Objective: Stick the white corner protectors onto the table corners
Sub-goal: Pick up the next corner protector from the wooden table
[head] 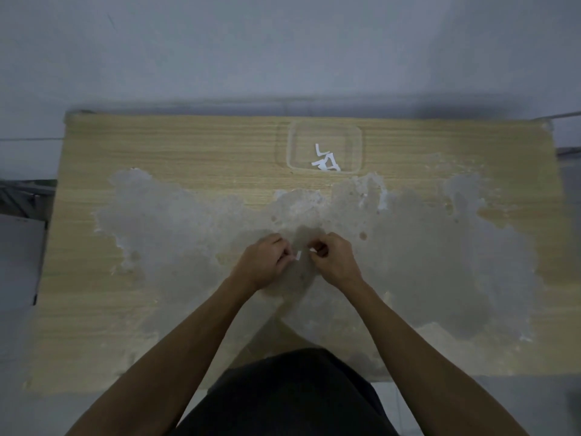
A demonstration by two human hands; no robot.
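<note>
white corner protector [298, 255] pinched between both curled hands [265, 262] above table [94, 309]

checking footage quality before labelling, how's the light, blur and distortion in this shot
Head view: dim, flat, greyish light, no glare; soft shadows on the table under the left hand and right hand. Wide-angle bending bows the table's edges. The whole frame is soft, so the white piece between the hands and those in the clear tray lack detail.
</note>
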